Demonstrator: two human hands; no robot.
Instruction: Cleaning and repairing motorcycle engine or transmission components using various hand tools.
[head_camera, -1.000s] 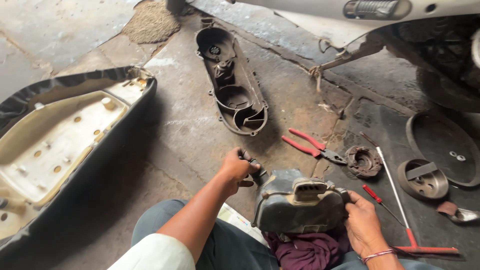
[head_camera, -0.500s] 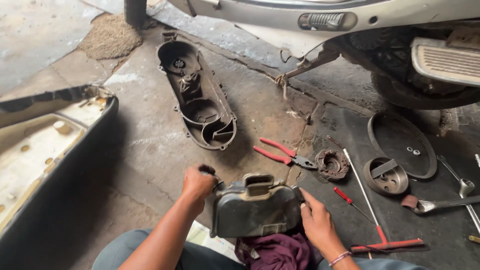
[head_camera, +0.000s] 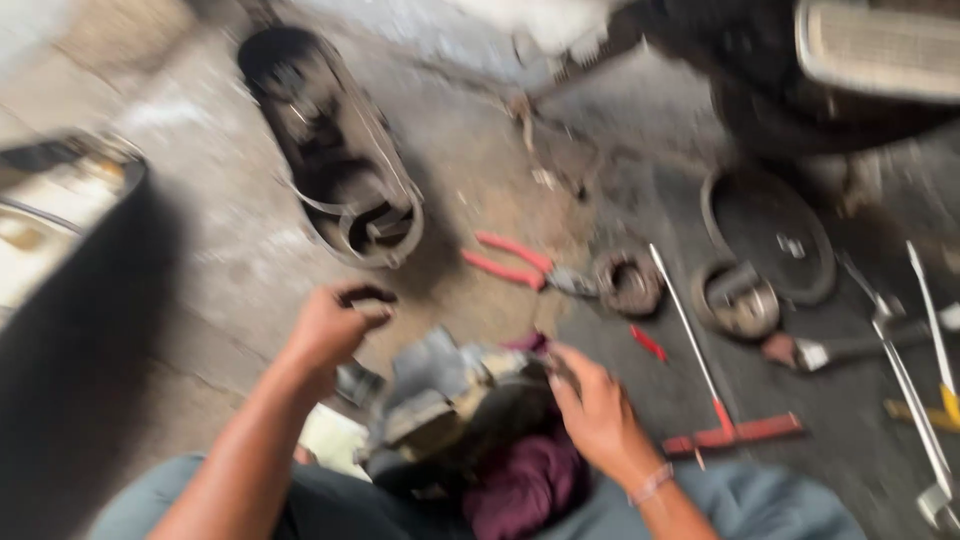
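**2 hands on a grey housing over the lap, tools spread on the floor**

The frame is blurred by motion, so fine detail is lost.

The grey plastic housing (head_camera: 455, 400) sits on the person's lap, tilted, resting on a maroon rag (head_camera: 525, 480). The right hand (head_camera: 595, 410) lies against the housing's right side, fingers bent onto its edge; the grip looks closed on it, though the blur hides exactly how the fingers wrap. The left hand (head_camera: 330, 325) is up and to the left of the housing, clear of it, its grip clenched on a small dark curved piece (head_camera: 365, 295) pinched at the fingertips. Just below that hand, at the housing's left end, a short dark tube (head_camera: 358, 382) sticks out.

Beyond the left hand, on the concrete floor (head_camera: 230, 260), lies a long black engine cover (head_camera: 335, 155), open side up. Past the right hand's fingertips are red-handled pliers (head_camera: 510, 260), and beside them a round dark metal part (head_camera: 628, 283). To the right of the right-hand grip a T-shaped wrench with a red handle (head_camera: 715, 400) lies on a dark mat, with a small red-handled screwdriver (head_camera: 648, 342) between it and the hand. Further right sit a second round part (head_camera: 738, 298), a large flat disc (head_camera: 768, 235) and several long metal tools (head_camera: 900, 350). At far left is the pale underside of a seat (head_camera: 50, 230).
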